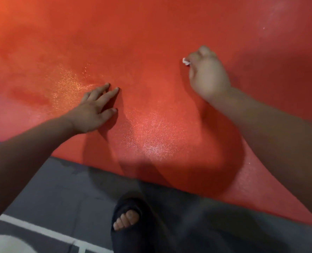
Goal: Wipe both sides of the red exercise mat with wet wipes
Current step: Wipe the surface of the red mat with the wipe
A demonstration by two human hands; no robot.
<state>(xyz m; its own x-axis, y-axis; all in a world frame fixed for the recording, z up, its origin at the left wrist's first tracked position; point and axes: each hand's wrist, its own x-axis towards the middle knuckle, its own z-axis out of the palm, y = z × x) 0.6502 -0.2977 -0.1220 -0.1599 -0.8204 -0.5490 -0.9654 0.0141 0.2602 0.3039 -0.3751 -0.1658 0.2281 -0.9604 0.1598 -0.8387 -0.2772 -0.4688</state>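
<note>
The red exercise mat (151, 42) lies flat and fills most of the view, with wet, glistening patches near its front edge. My left hand (95, 108) rests on the mat with straight, spread fingers, left of centre. My right hand (208, 73) is further out on the right, fingers curled round a small white wet wipe (186, 61). Only a corner of the wipe shows at the fingertips, pressed down on the mat.
The mat's front edge runs diagonally from lower left to lower right over a grey floor (60, 194) with a white line (42, 230). My foot in a dark open-toe slipper (127, 216) stands on the floor just before the mat.
</note>
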